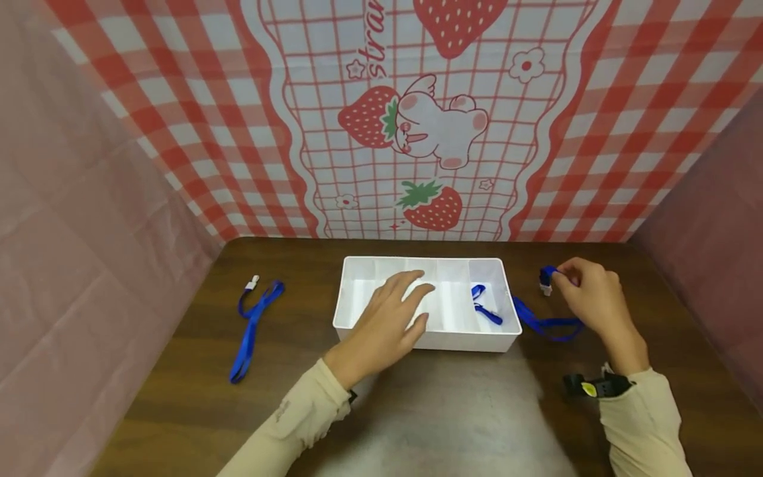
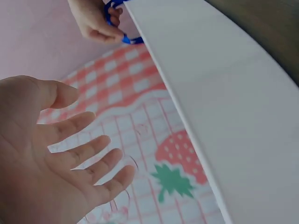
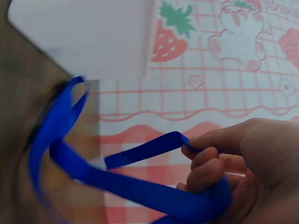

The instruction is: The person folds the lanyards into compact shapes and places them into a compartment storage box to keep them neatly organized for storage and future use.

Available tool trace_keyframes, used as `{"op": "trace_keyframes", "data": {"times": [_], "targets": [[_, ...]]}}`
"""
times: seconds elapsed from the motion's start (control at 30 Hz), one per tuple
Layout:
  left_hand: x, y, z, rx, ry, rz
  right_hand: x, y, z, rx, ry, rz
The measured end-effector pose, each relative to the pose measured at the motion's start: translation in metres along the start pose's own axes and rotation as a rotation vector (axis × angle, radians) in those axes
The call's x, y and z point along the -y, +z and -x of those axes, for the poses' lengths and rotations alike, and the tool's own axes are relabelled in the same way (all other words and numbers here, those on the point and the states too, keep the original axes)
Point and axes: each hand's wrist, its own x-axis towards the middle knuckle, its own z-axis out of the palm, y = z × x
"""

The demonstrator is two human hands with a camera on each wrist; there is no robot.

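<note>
My right hand (image 1: 593,295) pinches a blue lanyard (image 3: 135,186) to the right of a white divided tray (image 1: 459,341). A strip of the lanyard runs between thumb and forefinger in the right wrist view, and its white clip (image 1: 546,289) dangles beside the fingertips. The rest of its strap trails down toward the tray's right end. Over the middle of the tray hovers my left hand (image 1: 387,321), fingers spread and holding nothing; the left wrist view shows its bare palm. Inside the tray's rightmost compartment lies blue strap (image 1: 490,314).
Another blue lanyard (image 1: 253,331) with a white clip (image 1: 253,283) lies on the dark wooden table (image 1: 197,397), left of the tray. A strawberry-print cloth (image 1: 429,132) hangs behind the table's back edge. Pinkish cloth (image 1: 89,232) covers the sides.
</note>
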Motion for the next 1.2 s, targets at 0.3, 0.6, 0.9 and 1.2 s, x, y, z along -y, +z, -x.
{"op": "trace_keyframes", "data": {"times": [0.3,0.6,0.9,1.2], "targets": [[-0.021,0.008,-0.032,0.033,0.039,0.142,0.040,-0.024,0.006,-0.065,-0.036,-0.039],[-0.027,0.023,-0.045,0.065,-0.006,0.274,0.080,-0.040,0.017,-0.050,-0.087,-0.166],[-0.041,0.042,-0.061,0.154,-0.046,0.430,0.106,-0.056,0.032,0.006,-0.185,-0.330],[-0.044,0.049,-0.057,0.065,-0.016,0.619,0.115,-0.070,0.040,0.107,-0.190,-0.471]]}}
